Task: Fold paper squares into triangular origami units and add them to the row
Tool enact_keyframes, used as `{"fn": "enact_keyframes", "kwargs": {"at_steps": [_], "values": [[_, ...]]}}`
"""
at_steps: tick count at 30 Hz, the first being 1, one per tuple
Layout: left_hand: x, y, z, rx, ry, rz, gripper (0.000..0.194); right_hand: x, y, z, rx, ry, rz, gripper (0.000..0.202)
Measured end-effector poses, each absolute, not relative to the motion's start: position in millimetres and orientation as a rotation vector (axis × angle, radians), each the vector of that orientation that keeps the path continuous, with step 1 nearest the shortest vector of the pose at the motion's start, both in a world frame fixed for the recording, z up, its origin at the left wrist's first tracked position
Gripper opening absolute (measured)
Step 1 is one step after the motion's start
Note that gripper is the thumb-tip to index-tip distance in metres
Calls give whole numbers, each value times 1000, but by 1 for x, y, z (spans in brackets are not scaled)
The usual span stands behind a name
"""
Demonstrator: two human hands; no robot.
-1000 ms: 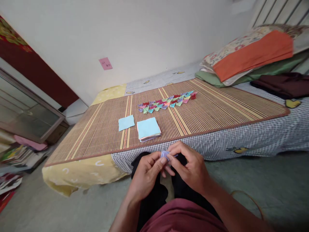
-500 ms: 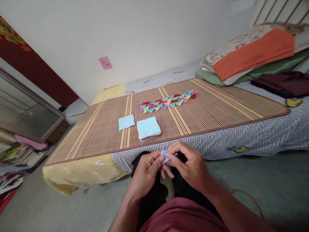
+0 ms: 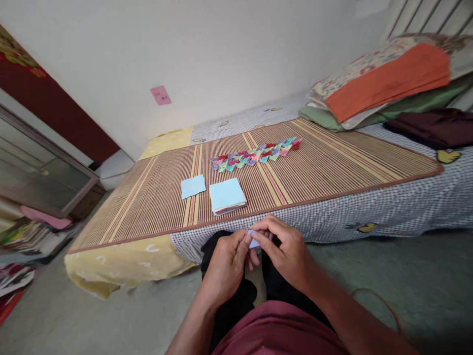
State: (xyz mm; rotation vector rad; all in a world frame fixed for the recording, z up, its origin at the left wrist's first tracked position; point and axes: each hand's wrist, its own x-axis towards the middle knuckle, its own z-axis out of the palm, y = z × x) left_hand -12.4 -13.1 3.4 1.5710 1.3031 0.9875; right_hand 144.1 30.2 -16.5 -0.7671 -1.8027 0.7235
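A small folded piece of lavender paper (image 3: 253, 240) is pinched between my two hands above my lap, largely covered by the fingers. My left hand (image 3: 229, 261) is closed on its left side, thumb on top. From the right, my right hand (image 3: 286, 249) grips it with thumb and forefinger. Beyond the hands, on the bamboo mat, lie a stack of square paper (image 3: 228, 195) with a light blue sheet on top and a single light blue sheet (image 3: 193, 187) to its left. Farther back stand rows of small folded paper pieces (image 3: 254, 156) in many colours.
The striped bamboo mat (image 3: 148, 207) covers a bed with a checked sheet (image 3: 384, 219). Pillows with an orange cloth (image 3: 391, 81) and a dark folded garment (image 3: 436, 127) lie at the right. A glass-fronted cabinet (image 3: 37, 162) stands at the left.
My fingers have drawn closer together over the lavender paper, and less of it shows now. The papers on the mat have stayed in place.
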Motion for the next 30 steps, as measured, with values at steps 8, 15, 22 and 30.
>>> {"fn": "enact_keyframes", "kwargs": {"at_steps": [8,15,22,30], "values": [[-11,-15,2,1289,1179,1077,25,143,29,-17,-864,-1746,712,17],[-6,-12,-5,1304,1198,1159,30,144,28,-18,-906,-1706,744,18],[-5,-11,-6,1295,1216,1146,31,146,31,-15,-920,-1663,1025,18],[-11,-5,-6,1068,1260,1296,28,158,42,-17,-856,-1587,1303,33]]}}
